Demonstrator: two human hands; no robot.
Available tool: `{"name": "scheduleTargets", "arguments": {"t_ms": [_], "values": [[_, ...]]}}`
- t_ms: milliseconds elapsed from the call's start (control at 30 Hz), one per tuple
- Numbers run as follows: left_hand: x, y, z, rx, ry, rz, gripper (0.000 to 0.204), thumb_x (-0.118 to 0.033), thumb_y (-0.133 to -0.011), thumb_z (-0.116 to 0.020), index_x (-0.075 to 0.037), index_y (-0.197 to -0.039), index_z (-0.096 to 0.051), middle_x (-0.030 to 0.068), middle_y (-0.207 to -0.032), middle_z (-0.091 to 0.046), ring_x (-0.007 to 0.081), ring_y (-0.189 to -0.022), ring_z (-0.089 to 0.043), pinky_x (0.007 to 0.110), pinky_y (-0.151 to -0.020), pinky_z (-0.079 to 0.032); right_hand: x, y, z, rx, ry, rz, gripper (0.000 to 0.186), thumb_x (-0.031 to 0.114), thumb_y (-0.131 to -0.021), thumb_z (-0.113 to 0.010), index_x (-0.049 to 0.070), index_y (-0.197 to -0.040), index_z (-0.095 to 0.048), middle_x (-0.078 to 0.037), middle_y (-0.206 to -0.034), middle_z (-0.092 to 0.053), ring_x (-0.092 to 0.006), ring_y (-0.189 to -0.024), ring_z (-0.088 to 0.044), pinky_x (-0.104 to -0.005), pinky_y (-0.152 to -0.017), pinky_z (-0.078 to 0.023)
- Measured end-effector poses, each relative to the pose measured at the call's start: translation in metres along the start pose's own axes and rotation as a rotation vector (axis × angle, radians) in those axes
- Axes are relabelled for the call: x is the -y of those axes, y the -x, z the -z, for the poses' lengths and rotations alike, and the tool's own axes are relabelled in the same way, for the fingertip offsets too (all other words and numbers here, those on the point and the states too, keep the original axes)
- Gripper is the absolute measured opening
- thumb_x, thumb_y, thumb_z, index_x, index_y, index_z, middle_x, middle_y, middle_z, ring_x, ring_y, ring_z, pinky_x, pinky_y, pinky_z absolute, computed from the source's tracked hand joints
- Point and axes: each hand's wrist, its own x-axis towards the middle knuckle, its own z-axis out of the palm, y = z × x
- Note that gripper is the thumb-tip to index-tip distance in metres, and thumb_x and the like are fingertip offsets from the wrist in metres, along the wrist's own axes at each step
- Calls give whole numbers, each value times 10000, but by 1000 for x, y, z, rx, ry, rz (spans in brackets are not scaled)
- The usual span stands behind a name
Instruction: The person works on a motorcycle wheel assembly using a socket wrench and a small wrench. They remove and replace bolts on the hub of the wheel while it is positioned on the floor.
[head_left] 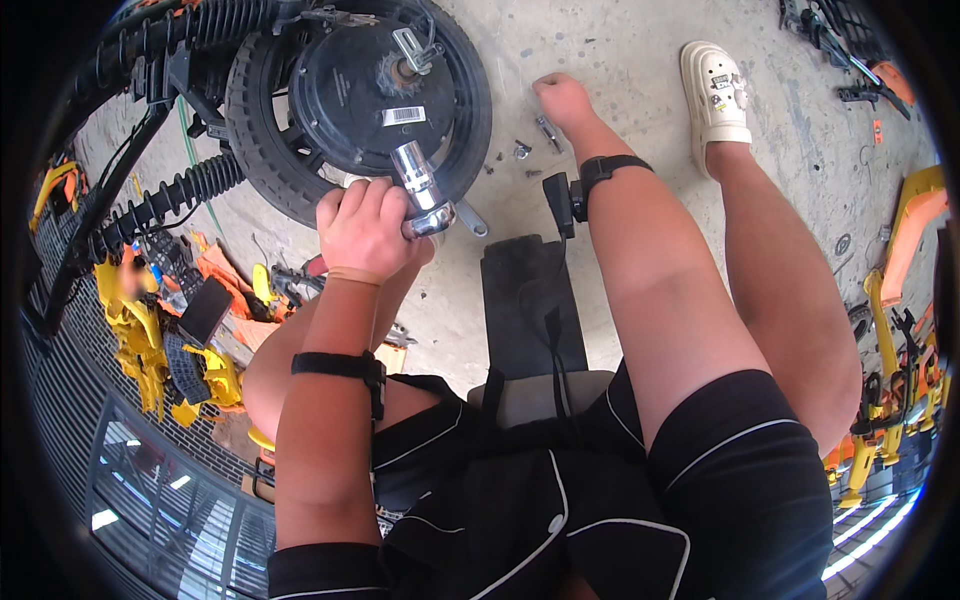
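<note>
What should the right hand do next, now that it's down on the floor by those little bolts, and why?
Probably close the right hand on the small bolt lying on the concrete floor just beside its fingertips. The left hand already grips the chrome socket tool at the hub motor wheel, while loose hardware lies scattered next to the reaching hand.
</note>
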Motion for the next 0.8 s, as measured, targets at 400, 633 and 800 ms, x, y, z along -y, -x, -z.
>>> {"name": "scheduleTargets", "arguments": {"t_ms": [400, 633, 800], "values": [[2, 4, 0, -2, 5, 13, 297, -235, -618, -693, -157, -889, -598, -11, -972, -670, 206, -904, -630, 420, -874, -416, -4, 73, -25, 389, 754, 423, 183, 173, -945, -559, 75, -1083, -626, -152, -1077, -703, -370, -1037, -676, -483, -855, -551], [0, -4, -2, -90, 7, -29, 302, -256, -553, -677, -162, -822, -577, 5, -924, -663, 205, -817, -617, 396, -831, -417, -19, 80, -40, 328, 882, 424, 235, 107, -964, -503, 135, -1155, -637, -100, -1083, -711, -297, -1073, -690, -436, -864, -563], [2, -2, -2, -75, 19, -32, 328, -273, -558, -696, -163, -843, -577, 3, -933, -657, 203, -831, -618, 395, -833, -416, -3, 74, -41, 357, 977, 450, 242, 138, -964, -528, 148, -1130, -704, -74, -1129, -724, -278, -1083, -693, -413, -873, -562]]}}
